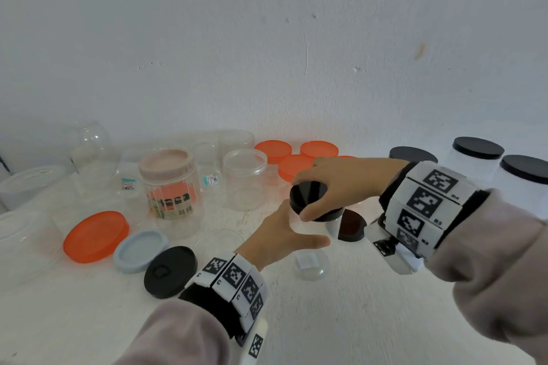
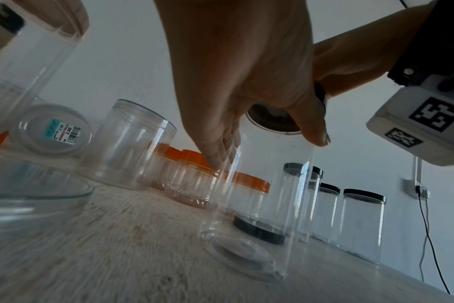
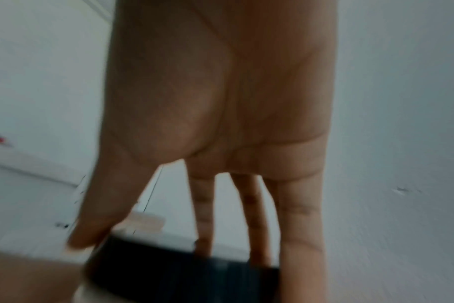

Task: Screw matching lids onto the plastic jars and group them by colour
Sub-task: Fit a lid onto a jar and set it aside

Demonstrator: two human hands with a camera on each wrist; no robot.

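A tall clear jar point(image 1: 310, 261) stands on the white table in the middle of the head view. My left hand point(image 1: 292, 231) wraps its thumb and fingers round the jar's upper part. A black lid point(image 1: 311, 192) sits on the jar's mouth, and my right hand point(image 1: 301, 198) grips its rim from above with thumb and fingers. The left wrist view shows the jar point(image 2: 259, 205), the left hand point(image 2: 268, 151) round it, and the lid point(image 2: 270, 123) under the right hand point(image 2: 350, 61). The blurred right wrist view shows my right hand point(image 3: 189, 252) on the lid point(image 3: 182, 274).
Jars with black lids point(image 1: 477, 151) stand at the back right, jars with orange lids point(image 1: 296, 157) behind my hands. Loose lids lie on the table: black point(image 1: 170, 271), black point(image 1: 351, 225), pale blue point(image 1: 141, 250), orange point(image 1: 95, 235). A pink-lidded jar point(image 1: 170, 184) and open clear jars point(image 1: 244, 178) stand left.
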